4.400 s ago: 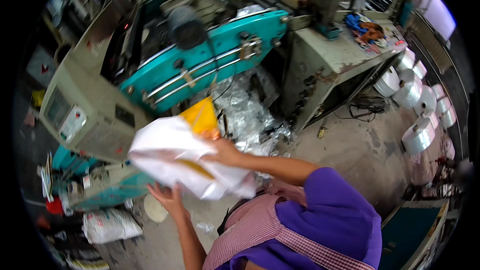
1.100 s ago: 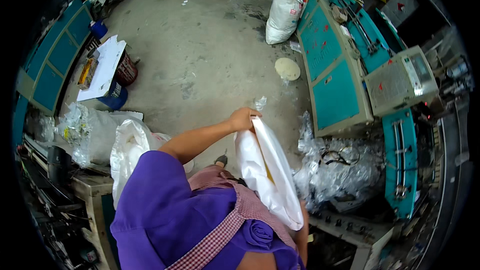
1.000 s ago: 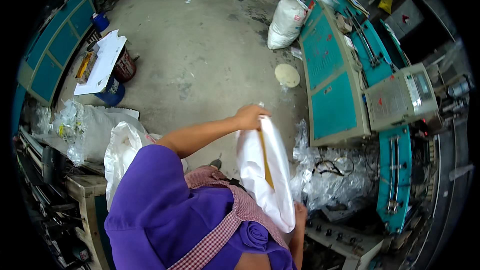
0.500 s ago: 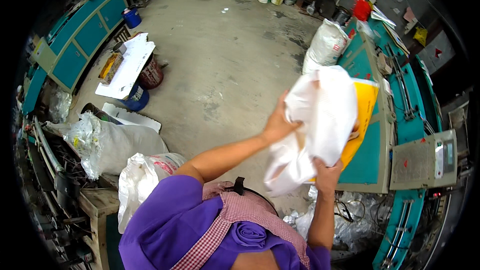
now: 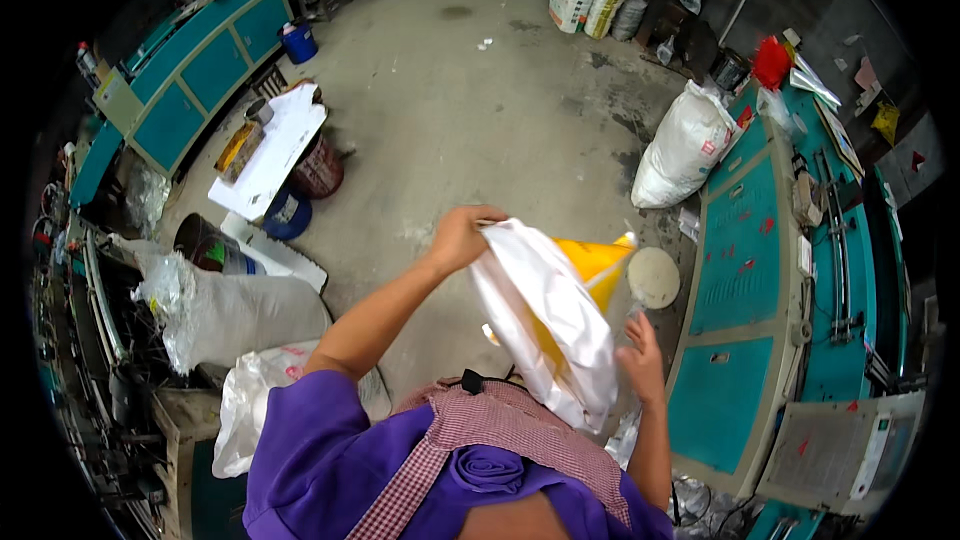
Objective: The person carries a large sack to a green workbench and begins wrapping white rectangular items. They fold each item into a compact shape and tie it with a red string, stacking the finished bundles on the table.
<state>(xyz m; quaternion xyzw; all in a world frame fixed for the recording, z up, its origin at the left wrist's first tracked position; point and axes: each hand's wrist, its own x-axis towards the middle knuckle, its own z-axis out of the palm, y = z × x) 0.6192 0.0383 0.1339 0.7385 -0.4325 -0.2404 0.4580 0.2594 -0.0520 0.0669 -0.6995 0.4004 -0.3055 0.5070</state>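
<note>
Roughly, from the person's left across to the right:

Far left: a long teal cabinet [image 5: 195, 90] runs along the wall, with a blue bucket [image 5: 298, 42] near its far end.
Left floor: a white board [image 5: 272, 150] lies tilted over a dark red drum [image 5: 320, 168] and a blue can [image 5: 286, 215]; nearer the person, a clear plastic sack [image 5: 225, 305] and a white sack [image 5: 252, 410] sit beside a workbench.
Left hand: the left hand [image 5: 462, 236] is raised at arm's length, fingers closed on the upper edge of the bundle.
Bundle: a stack of white bags [image 5: 548, 325] with yellow inside hangs down from that grip, in the air in front of the person's chest, tilted toward the right.
Right hand: the right hand [image 5: 640, 358] is spread open, fingers apart, just beside the lower right side of the bags; whether it touches them I cannot tell.
Right floor: a round pale disc [image 5: 654, 277] lies by the teal machine [image 5: 760, 280].
Far right: a full white sack [image 5: 684, 148] leans against that machine's far corner.
</note>
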